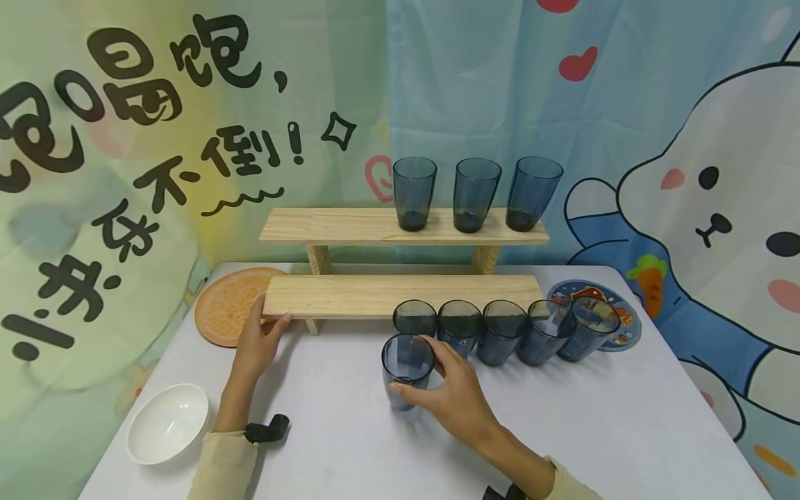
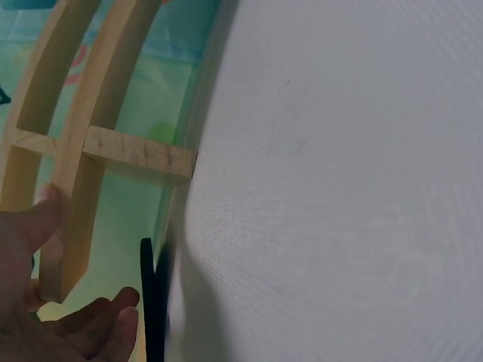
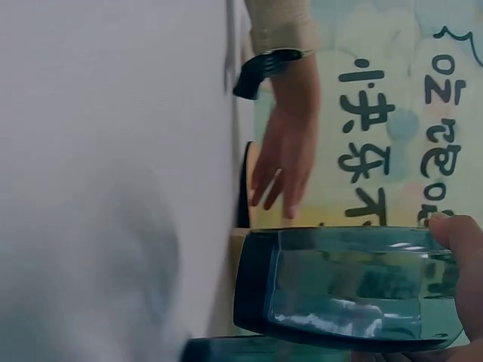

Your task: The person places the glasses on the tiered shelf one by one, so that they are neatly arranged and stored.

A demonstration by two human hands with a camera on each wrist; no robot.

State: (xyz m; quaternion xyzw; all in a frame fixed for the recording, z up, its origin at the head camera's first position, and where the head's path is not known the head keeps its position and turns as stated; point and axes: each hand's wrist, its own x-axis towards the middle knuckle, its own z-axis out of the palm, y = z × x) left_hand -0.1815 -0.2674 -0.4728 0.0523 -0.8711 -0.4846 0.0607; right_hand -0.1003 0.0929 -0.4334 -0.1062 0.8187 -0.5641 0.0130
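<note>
My right hand (image 1: 459, 396) grips a blue-tinted drinking glass (image 1: 406, 364) near its rim, thumb on the near side and fingers on the far side. The glass is upright, in front of a row of similar glasses (image 1: 500, 333). In the right wrist view the held glass (image 3: 347, 290) fills the lower right. My left hand (image 1: 256, 347) holds the left end of the lower board of a two-step wooden shelf (image 1: 350, 295). In the left wrist view the thumb lies against the board (image 2: 64, 249), and the other fingers are spread below its end.
Three more glasses (image 1: 477, 194) stand on the upper board (image 1: 331, 226). A round orange mat (image 1: 219, 312) lies behind the left hand, and a white bowl (image 1: 167, 423) is at the table's left. A patterned round mat (image 1: 628, 323) lies behind the row's right end.
</note>
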